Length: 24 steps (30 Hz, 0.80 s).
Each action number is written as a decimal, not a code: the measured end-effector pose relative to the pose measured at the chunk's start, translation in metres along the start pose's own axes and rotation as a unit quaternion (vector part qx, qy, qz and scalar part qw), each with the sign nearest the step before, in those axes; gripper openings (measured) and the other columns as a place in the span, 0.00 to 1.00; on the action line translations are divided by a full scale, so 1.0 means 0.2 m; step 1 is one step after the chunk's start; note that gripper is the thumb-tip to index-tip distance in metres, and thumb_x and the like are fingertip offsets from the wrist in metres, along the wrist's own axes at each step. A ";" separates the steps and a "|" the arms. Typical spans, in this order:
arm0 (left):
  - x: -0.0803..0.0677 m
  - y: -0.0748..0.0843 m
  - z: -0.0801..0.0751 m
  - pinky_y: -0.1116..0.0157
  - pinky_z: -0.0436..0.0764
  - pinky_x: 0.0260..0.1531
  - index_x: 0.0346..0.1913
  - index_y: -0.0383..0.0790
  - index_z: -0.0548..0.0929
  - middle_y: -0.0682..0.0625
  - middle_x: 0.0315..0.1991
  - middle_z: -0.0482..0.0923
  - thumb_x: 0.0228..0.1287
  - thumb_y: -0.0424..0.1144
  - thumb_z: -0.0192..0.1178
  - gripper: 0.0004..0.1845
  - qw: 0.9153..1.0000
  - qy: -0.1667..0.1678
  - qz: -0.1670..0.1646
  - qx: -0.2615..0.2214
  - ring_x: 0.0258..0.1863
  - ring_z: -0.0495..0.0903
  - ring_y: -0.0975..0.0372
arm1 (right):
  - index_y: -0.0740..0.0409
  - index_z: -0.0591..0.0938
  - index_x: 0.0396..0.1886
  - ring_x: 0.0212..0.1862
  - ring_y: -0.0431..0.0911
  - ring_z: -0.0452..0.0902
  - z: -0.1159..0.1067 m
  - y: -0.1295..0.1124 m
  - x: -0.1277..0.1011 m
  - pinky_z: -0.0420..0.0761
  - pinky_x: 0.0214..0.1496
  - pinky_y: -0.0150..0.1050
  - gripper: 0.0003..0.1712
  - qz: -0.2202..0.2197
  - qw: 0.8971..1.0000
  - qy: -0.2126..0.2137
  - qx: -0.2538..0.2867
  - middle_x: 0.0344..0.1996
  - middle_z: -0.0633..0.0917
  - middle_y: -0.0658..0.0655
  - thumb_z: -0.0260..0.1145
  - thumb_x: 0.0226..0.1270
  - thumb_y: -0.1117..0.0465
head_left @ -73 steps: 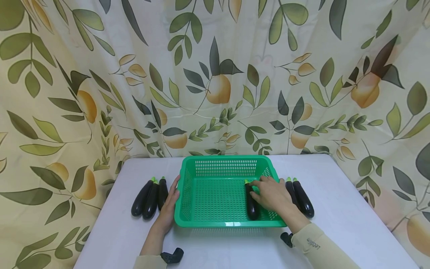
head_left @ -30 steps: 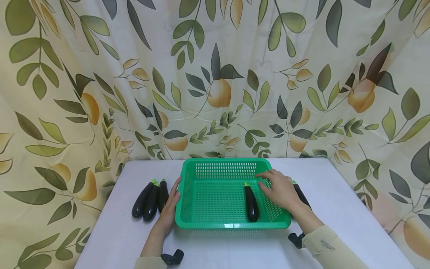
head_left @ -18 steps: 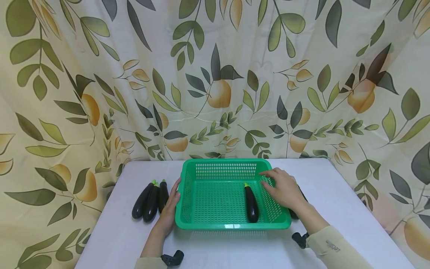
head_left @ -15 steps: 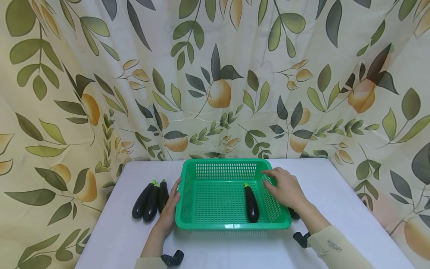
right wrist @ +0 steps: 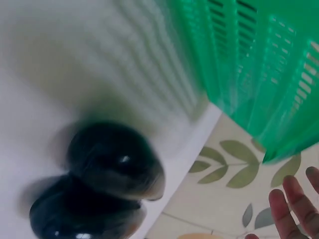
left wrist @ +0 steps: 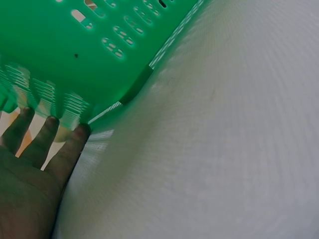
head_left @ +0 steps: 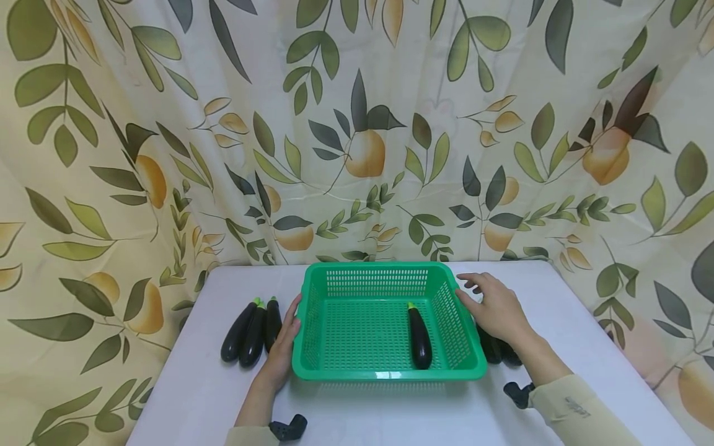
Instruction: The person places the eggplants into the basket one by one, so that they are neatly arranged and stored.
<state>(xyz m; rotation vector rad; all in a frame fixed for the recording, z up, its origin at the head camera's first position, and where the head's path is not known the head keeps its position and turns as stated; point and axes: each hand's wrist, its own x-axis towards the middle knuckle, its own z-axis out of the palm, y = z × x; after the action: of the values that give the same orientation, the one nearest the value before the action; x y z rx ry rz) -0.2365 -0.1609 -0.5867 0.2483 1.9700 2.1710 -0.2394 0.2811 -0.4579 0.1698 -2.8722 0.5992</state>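
One eggplant (head_left: pixel 420 336) lay in the green basket (head_left: pixel 385 373). The right hand (head_left: pixel 498 308), fingers spread and empty, hovered over two more (head_left: pixel 498 350). Three (head_left: pixel 251 328) waited beside the left hand (head_left: pixel 283 347) (flat against the basket's wall).

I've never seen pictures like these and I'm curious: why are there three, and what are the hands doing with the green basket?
A person wears three cameras: one on the head and one on each wrist. The head view shows a white table before a leaf-patterned curtain. On it stands a green plastic basket with holes, holding one dark purple eggplant. Three more eggplants lie to its left, two eggplants to its right. The left hand rests flat against the basket's side; its wrist view shows the fingers there. The right hand hovers open over the two eggplants, holding nothing. Its wrist view shows them blurry and close.
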 end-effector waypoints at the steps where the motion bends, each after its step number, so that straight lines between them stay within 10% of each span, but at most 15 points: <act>1: 0.00 0.00 0.00 0.32 0.36 0.77 0.79 0.82 0.51 0.62 0.85 0.42 0.83 0.60 0.37 0.26 1.000 0.000 -0.001 0.001 0.85 0.36 0.53 | 0.59 0.77 0.68 0.55 0.64 0.81 -0.01 0.01 0.00 0.79 0.53 0.67 0.26 0.003 1.000 0.000 0.000 0.55 0.84 0.68 0.63 0.78 0.52; 24: 0.00 0.01 0.00 0.29 0.40 0.76 0.78 0.83 0.50 0.59 0.85 0.41 0.83 0.61 0.35 0.26 1.000 0.006 -0.008 0.017 0.85 0.39 0.50 | 0.69 0.74 0.67 0.51 0.69 0.77 -0.02 0.42 -0.11 0.80 0.41 0.60 0.32 0.100 0.994 -0.054 -0.006 0.53 0.79 0.77 0.61 0.76 0.49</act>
<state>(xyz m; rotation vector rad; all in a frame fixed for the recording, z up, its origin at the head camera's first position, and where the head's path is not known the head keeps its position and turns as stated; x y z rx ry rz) -0.2360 -0.1607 -0.5840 0.2243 2.0100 2.1343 -0.2303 0.3611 -0.4903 -0.0923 -3.0194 0.6247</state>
